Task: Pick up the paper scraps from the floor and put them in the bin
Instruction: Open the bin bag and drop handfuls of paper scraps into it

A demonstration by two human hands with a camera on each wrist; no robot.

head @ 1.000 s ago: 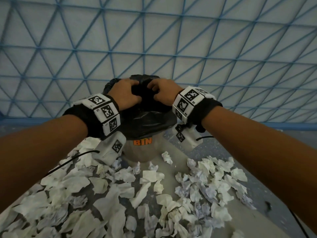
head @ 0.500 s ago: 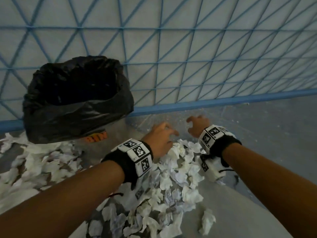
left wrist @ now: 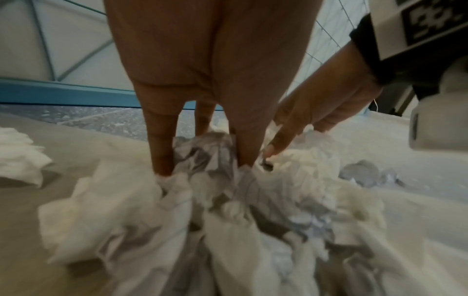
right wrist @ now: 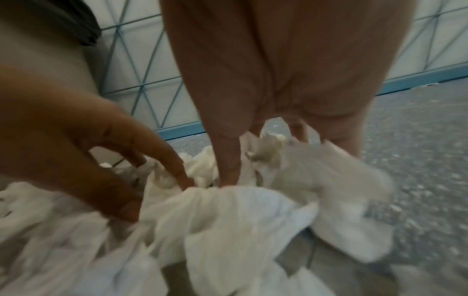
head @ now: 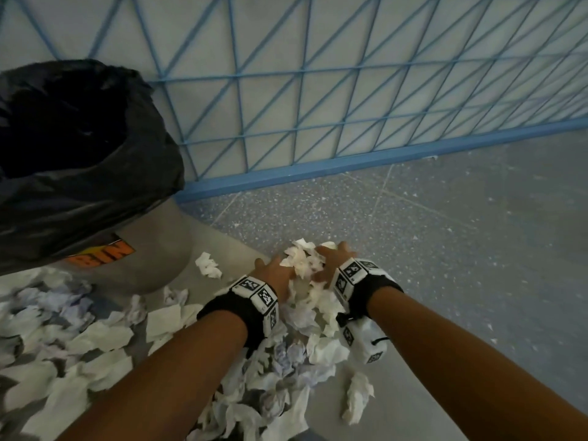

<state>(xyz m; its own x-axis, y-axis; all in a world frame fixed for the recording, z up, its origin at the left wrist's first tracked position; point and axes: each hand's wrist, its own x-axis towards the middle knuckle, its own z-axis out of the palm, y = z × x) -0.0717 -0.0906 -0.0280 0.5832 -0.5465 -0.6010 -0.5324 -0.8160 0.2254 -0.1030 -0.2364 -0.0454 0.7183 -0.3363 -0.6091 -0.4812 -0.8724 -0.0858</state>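
A heap of crumpled white paper scraps (head: 302,265) lies on the floor to the right of the bin (head: 159,237), a grey tub lined with a black bag (head: 79,148) and bearing an orange label. My left hand (head: 275,275) and right hand (head: 332,257) are pushed into the heap from either side, palms facing, with a bunch of scraps pressed between them. In the left wrist view the fingers (left wrist: 162,144) run straight down into the scraps (left wrist: 228,200). The right wrist view shows the same, fingers (right wrist: 226,152) sunk in scraps (right wrist: 228,220). Fingertips are hidden in the paper.
Many more scraps (head: 79,345) cover the floor below and left of the bin. One loose scrap (head: 358,397) lies at the lower right. A wall with a blue lattice (head: 350,90) and blue skirting (head: 318,171) runs behind. Speckled grey floor (head: 461,233) stretches right.
A second ago both hands were at the bin's black liner. They dropped to the floor right of the bin and now press into the scrap heap, closer together than half a second ago.
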